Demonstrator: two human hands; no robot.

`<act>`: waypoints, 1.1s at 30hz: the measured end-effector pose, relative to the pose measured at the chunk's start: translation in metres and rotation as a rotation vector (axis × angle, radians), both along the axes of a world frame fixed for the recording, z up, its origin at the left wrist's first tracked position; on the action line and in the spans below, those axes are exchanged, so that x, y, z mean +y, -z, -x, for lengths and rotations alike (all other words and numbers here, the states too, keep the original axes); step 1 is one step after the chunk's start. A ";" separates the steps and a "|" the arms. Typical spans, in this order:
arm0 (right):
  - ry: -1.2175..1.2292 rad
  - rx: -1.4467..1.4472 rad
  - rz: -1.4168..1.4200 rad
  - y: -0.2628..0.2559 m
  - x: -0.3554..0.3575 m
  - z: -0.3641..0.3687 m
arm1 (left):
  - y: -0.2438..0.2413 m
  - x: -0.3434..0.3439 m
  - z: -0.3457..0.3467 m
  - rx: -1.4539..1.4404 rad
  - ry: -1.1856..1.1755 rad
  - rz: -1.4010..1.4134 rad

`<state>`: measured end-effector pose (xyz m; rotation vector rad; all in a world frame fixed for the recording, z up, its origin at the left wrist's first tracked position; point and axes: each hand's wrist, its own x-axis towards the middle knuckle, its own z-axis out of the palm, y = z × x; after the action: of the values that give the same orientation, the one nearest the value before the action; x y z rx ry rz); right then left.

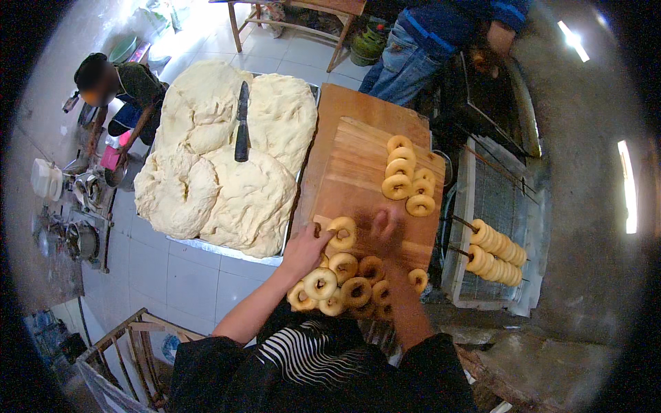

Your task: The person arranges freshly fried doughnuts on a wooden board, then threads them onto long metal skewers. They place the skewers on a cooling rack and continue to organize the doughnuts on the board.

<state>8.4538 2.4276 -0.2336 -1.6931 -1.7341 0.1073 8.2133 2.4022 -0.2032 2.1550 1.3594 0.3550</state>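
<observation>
My left hand (304, 251) reaches over the near left of the wooden board (356, 160), its fingertips at the left edge of a ring-shaped piece of dough (342, 233). Whether they pinch it is unclear. My right hand (386, 229) hangs over the middle of the board, blurred, so its grip cannot be made out. Right in front of me, several more dough rings (320, 283) lie heaped, partly hidden by my right forearm. At the board's far right, several rings (399, 168) overlap in two rows. A single ring (418, 280) lies near the right edge.
Left of the board, a large mass of dough (248, 186) fills a tray, with a knife (242, 124) on top. On the right, rods (459, 222) carry dough rings (496, 253) over a mesh-bottomed trough (496, 186). One person (119, 98) bends at far left; another (413, 46) stands beyond the board.
</observation>
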 end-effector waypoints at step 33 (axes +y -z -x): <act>0.150 0.208 0.429 0.023 -0.018 -0.061 | 0.034 0.011 -0.105 0.132 0.212 -0.100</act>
<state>8.5148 2.4100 -0.2563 -2.0272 -1.4943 0.6011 8.3183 2.4134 -0.2369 2.4163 1.1892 0.2044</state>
